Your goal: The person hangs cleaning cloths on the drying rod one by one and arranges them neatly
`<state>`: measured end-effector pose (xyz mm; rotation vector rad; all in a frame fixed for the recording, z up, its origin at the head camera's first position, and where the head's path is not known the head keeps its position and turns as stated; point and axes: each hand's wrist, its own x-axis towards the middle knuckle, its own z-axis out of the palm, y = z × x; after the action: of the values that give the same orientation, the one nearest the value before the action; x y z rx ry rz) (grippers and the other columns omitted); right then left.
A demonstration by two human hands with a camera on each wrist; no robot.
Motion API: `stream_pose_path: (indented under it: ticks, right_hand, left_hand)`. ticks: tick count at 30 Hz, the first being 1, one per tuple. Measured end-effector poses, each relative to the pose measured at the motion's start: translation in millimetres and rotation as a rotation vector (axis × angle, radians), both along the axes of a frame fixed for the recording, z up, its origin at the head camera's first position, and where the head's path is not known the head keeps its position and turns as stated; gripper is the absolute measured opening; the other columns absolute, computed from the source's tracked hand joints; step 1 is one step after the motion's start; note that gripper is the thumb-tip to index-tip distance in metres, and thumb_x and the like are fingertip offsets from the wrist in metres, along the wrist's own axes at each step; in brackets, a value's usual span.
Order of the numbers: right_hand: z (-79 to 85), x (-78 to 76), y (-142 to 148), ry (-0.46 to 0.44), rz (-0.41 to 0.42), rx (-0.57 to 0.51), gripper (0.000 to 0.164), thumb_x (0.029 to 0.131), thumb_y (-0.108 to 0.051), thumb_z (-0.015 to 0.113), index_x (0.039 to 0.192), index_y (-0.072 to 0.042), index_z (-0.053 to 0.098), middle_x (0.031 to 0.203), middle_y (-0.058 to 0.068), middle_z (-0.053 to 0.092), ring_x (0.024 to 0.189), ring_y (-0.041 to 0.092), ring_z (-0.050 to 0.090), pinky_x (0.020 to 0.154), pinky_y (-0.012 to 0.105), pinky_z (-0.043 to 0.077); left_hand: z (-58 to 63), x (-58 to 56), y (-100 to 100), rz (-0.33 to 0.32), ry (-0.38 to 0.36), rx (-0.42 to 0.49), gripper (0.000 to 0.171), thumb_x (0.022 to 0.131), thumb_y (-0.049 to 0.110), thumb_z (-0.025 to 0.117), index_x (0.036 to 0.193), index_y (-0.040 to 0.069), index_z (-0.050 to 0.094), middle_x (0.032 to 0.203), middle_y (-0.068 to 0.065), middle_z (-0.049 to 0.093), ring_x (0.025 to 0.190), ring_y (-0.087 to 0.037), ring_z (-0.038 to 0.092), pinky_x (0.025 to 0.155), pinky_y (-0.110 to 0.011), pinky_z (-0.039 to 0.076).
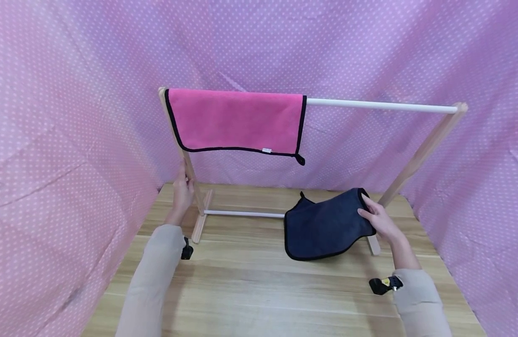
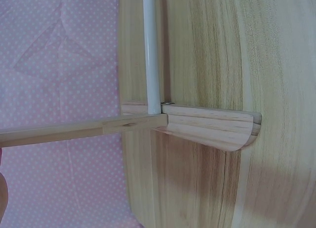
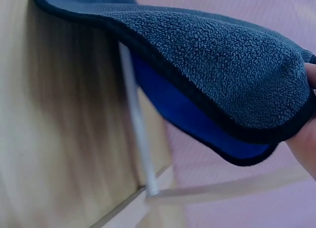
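Note:
A pink cloth [image 1: 237, 121] with black edging hangs over the left part of the white top rail [image 1: 381, 105] of a wooden rack. My left hand [image 1: 183, 192] holds the rack's left post [image 1: 194, 187] below that cloth; only a bit of finger [image 2: 2, 196] shows at the edge of the left wrist view. On the right, my right hand [image 1: 381, 220] pinches a dark grey-blue towel [image 1: 326, 227] by its right edge, thumb on the near face. The towel hangs folded in front of the lower rail, its bright blue underside [image 3: 182, 99] visible in the right wrist view.
The rack's lower white rail [image 1: 242, 214] runs between its wooden feet [image 2: 212, 124] on the wood-grain table [image 1: 250, 295]. The right post [image 1: 423, 154] leans outward in the head view. Pink dotted curtains [image 1: 94, 117] enclose the back and sides.

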<state>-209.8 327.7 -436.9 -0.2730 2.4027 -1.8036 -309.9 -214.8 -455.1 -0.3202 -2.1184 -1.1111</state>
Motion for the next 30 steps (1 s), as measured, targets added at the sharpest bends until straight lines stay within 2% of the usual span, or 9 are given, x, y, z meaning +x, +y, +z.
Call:
stream_pose_path:
  ticks: [3, 7, 10, 14, 17, 22, 30]
  right_hand:
    - [12.9, 0.3, -6.4, 0.002, 0.029, -0.006, 0.064, 0.095, -0.009, 0.044, 0.142, 0.006, 0.002, 0.147, 0.026, -0.006, 0.136, 0.03, -0.005, 0.093, 0.001, 0.024]
    - [30.1, 0.2, -14.1, 0.036, 0.063, 0.009, 0.065, 0.096, -0.01, 0.044, 0.142, 0.006, 0.002, 0.146, 0.028, -0.004, 0.136, 0.03, -0.001, 0.088, 0.001, 0.03]
    - [42.4, 0.0, -18.2, 0.085, 0.092, 0.021, 0.062, 0.096, -0.009, 0.043, 0.141, 0.009, 0.004, 0.144, 0.031, -0.002, 0.136, 0.017, 0.011, 0.088, 0.002, 0.033]
    - [59.4, 0.2, -20.7, 0.159, 0.135, 0.041, 0.059, 0.096, -0.007, 0.042, 0.14, 0.011, 0.007, 0.144, 0.033, 0.001, 0.126, -0.004, 0.023, 0.089, 0.003, 0.035]
    - [72.0, 1.7, -22.4, 0.21, 0.155, 0.055, 0.057, 0.096, -0.005, 0.041, 0.139, 0.012, 0.007, 0.143, 0.033, 0.0, 0.128, -0.004, 0.02, 0.091, 0.002, 0.032]
    - [87.7, 6.5, -24.6, 0.249, 0.149, 0.091, 0.057, 0.095, -0.001, 0.041, 0.138, 0.014, 0.008, 0.142, 0.035, 0.001, 0.132, 0.002, 0.014, 0.092, 0.0, 0.028]
    - [103.2, 13.0, -24.3, 0.368, 0.096, 0.246, 0.054, 0.092, 0.002, 0.046, 0.137, 0.015, 0.018, 0.139, 0.037, 0.014, 0.12, -0.015, 0.02, 0.092, -0.002, 0.023]
  left_hand:
    - [0.0, 0.0, -0.6, 0.01, 0.015, -0.011, 0.061, 0.08, -0.021, 0.049, 0.136, -0.009, 0.03, 0.117, -0.039, 0.047, 0.098, -0.049, 0.052, 0.075, -0.054, 0.051]
    - [-0.3, -0.3, -0.9, 0.016, 0.013, -0.014, 0.06, 0.081, -0.019, 0.049, 0.137, -0.008, 0.029, 0.114, -0.039, 0.048, 0.097, -0.049, 0.053, 0.075, -0.053, 0.051]
    - [-0.9, -0.7, -0.9, 0.015, 0.007, -0.011, 0.061, 0.081, -0.019, 0.049, 0.137, -0.007, 0.029, 0.117, -0.038, 0.047, 0.098, -0.049, 0.053, 0.076, -0.053, 0.051]
    - [-1.6, -1.1, -0.8, 0.019, 0.015, -0.009, 0.061, 0.08, -0.02, 0.049, 0.136, -0.008, 0.029, 0.119, -0.038, 0.047, 0.099, -0.049, 0.053, 0.076, -0.053, 0.051]
    - [-2.3, -1.3, -0.6, 0.024, 0.028, -0.013, 0.062, 0.079, -0.021, 0.049, 0.136, -0.008, 0.03, 0.119, -0.038, 0.047, 0.098, -0.048, 0.053, 0.075, -0.054, 0.051]
    - [-2.0, -0.8, -0.3, 0.025, 0.039, -0.019, 0.061, 0.079, -0.02, 0.048, 0.136, -0.008, 0.03, 0.118, -0.037, 0.048, 0.097, -0.048, 0.053, 0.075, -0.054, 0.051]
    - [-1.0, 0.2, -1.3, 0.022, 0.012, -0.023, 0.061, 0.08, -0.019, 0.049, 0.137, -0.007, 0.03, 0.118, -0.037, 0.047, 0.098, -0.048, 0.053, 0.075, -0.053, 0.051]
